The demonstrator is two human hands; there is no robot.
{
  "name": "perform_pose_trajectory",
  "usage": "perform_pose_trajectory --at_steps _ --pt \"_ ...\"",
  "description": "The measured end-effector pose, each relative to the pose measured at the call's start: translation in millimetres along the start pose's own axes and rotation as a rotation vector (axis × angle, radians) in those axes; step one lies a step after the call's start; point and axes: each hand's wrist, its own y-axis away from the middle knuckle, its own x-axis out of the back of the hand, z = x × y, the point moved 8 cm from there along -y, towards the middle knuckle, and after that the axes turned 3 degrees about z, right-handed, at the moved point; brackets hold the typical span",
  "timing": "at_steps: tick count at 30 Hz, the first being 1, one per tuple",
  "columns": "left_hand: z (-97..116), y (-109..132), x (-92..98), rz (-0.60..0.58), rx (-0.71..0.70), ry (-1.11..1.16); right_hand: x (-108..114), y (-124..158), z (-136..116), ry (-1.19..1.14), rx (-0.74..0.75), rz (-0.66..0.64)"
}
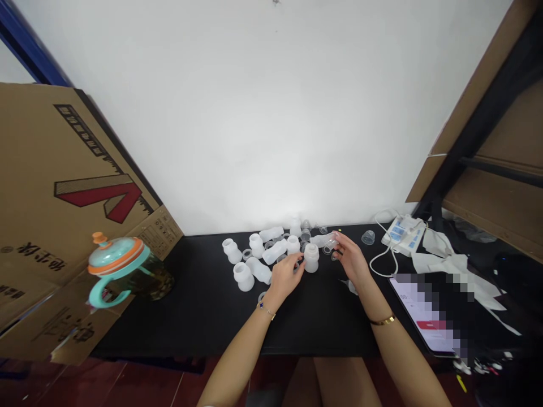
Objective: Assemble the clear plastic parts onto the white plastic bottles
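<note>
A small white plastic bottle [311, 260] with a ringed neck stands upright on the black table. My left hand [287, 277] is at its left side, fingers curled with the tips against it. To the right, my right hand [353, 261] has its fingers and thumb around a clear plastic cap [329, 246]. Left of and behind my left hand lie several more white bottles [244, 277], some upright, some on their sides. Clear caps and rings [246, 254] are scattered among them. Another small clear piece [351, 287] is partly hidden by my right wrist.
A teal-lidded pitcher [127, 265] stands at the left before a cardboard box [63, 186]. At the right are a clear cap [368, 237], a white power strip [405, 234] with its cable, paper scraps [462, 271] and a phone [428, 316]. A white wall [288, 113] rises behind.
</note>
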Motion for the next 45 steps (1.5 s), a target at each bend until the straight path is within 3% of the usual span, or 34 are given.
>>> perform_pose_trajectory --at_steps 10,20,30,39,45 --pt "-0.1 -0.4 0.9 0.025 0.005 0.003 -5.6 -2.3 3.6 0.021 0.039 -0.081" --pt "11.3 0.0 2.1 0.012 -0.048 0.082 -5.9 -1.0 23.1 -0.146 -0.218 -0.076" --pt "-6.2 1.3 -15.7 -0.032 -0.001 0.176 -21.2 7.4 36.3 -0.136 -0.315 -0.195" --pt "-7.9 0.5 -8.6 -0.011 0.15 0.342 -31.0 13.8 32.9 -0.175 -0.321 -0.296" --pt "-10.5 -1.8 -2.0 0.042 0.254 0.555 -26.5 8.6 29.2 -0.198 -0.284 -0.245"
